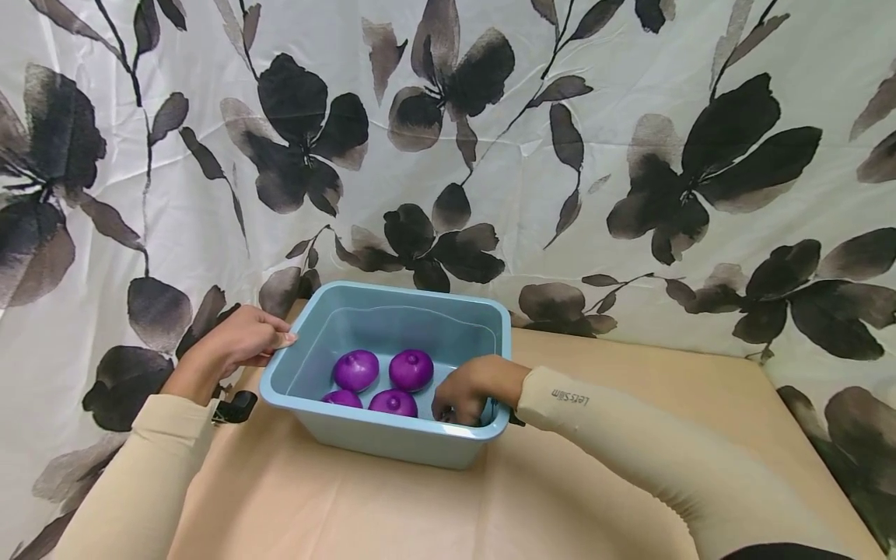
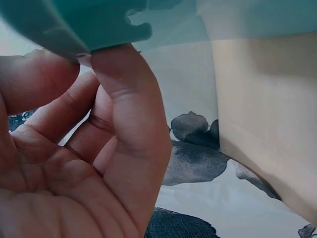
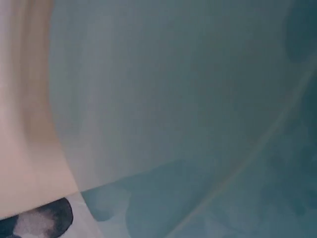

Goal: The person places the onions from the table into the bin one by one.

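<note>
A light blue plastic tub stands on a beige-covered table. Inside lie several purple onion-shaped pieces, two at the back and two at the front. My left hand grips the tub's left rim; in the left wrist view the thumb and fingers pinch the teal rim. My right hand reaches into the tub's front right corner, fingers curled downward over something dark that is mostly hidden. The right wrist view is filled by the blurred teal tub wall.
A flowered black-and-white curtain hangs right behind the table. A small black clip sits at the table's left edge beside the tub. Beige cloth stretches in front of and to the right of the tub.
</note>
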{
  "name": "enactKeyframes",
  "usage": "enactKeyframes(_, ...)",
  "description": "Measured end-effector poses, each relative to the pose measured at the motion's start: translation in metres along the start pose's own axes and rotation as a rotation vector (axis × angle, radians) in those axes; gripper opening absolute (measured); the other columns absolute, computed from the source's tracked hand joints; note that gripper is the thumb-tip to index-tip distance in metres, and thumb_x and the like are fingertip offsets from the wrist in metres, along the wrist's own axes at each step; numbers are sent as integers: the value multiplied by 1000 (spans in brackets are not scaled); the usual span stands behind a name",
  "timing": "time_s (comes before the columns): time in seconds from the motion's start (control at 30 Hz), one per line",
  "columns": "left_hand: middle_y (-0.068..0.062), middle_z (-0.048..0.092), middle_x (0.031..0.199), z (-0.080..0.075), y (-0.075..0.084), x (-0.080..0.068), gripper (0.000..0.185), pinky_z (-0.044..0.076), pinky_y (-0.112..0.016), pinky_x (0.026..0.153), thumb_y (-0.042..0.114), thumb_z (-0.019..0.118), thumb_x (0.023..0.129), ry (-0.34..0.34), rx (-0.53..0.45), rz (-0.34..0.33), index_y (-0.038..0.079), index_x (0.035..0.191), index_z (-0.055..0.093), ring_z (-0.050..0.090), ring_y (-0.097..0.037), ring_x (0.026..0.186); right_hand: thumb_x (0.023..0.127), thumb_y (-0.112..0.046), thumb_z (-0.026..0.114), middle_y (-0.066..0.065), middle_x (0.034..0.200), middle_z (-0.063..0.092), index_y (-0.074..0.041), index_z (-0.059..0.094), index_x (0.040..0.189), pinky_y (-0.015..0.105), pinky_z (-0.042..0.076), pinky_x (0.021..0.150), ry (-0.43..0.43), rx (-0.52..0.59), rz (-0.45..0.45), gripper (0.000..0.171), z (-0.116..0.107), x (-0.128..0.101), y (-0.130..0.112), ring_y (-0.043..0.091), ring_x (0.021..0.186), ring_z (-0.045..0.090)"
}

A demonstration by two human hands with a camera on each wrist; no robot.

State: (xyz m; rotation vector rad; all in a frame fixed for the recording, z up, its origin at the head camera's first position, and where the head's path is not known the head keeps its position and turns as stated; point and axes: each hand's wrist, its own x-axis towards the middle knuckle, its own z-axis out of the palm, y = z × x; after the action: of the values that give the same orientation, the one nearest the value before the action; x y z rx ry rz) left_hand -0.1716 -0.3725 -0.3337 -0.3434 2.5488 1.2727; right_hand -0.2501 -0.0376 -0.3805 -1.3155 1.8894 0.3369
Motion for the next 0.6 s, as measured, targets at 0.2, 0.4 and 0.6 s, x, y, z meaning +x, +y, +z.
enactKeyframes(0.2,4,64,79,0,1,1,54,58,-26,67,17,62,103,-6,-9,-3,-14,146,49,61,-8,75,103,-18,55,-5,79,51,-15,63,87,26,37,65,-4,-26,70,18,0,-2,0,10,76,47)
enactKeyframes(0.4,3,62,79,0,1,2,54,57,-25,67,17,62,103,-10,-6,0,-13,146,50,60,-9,75,106,-25,59,4,113,74,-10,73,123,34,55,100,149,82,129,27,-2,-4,3,17,106,67)
enactKeyframes(0.6,4,60,77,-2,2,2,54,57,-25,68,18,63,103,-7,-8,-12,-13,146,50,60,-9,75,103,-20,64,2,120,76,-15,69,137,38,56,102,381,69,139,34,-11,-16,7,16,104,69)
